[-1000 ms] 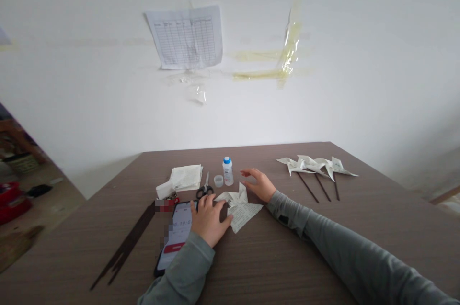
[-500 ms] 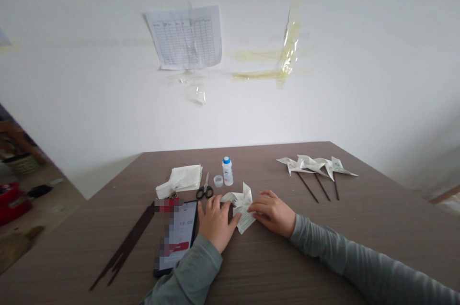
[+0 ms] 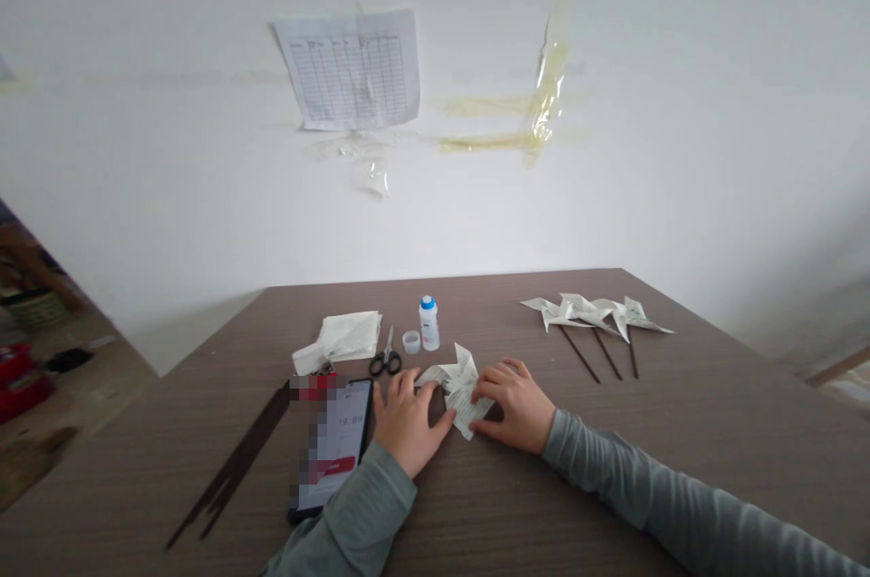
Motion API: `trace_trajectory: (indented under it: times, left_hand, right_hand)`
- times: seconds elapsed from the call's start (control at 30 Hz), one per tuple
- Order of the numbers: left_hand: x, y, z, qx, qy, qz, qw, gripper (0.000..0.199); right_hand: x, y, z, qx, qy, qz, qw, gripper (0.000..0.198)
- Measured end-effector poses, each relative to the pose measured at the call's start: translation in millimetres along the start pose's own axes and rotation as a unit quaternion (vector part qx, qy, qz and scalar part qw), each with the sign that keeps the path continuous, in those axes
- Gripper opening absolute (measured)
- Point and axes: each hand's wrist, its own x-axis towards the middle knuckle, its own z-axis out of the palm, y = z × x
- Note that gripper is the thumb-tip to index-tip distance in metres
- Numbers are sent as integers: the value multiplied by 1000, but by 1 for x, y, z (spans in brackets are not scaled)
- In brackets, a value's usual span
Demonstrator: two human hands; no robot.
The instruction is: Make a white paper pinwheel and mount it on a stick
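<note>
We have both hands on the folded paper pinwheel, which lies on the table just this side of the glue bottle. Our left hand lies flat with fingers spread, pinning the pinwheel's left flaps, we judge so the folds do not spring open. Our right hand curls over its right edge, grip closed lightly on the paper there.

Left of the glue bottle sits a small clear cap; we cannot tell whether anything is in it. The bottle itself stands upright with its blue top on. Further left of the bottle lie the scissors, a stack of paper, a phone and dark sticks. Well right of the bottle, finished pinwheels lie on their sticks.
</note>
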Motion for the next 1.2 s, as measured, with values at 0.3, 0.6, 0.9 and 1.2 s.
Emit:
trace_trajectory:
  times: [0.3, 0.6, 0.9, 1.2]
  left_hand:
    - [1, 3, -2, -7, -22, -2, 1000, 53]
    - [4, -1, 6, 5, -15, 2, 1000, 54]
    - [3, -2, 7, 9, -18, 4, 1000, 55]
    - [4, -4, 9, 0, -6, 6, 1000, 53]
  right_hand:
    - [2, 1, 2, 15, 0, 15, 1000, 27]
    - [3, 6, 1, 10, 3, -6, 1000, 19]
    - [3, 25, -4, 38, -33, -65, 997, 44]
    - [3, 26, 14, 33, 17, -41, 998, 22]
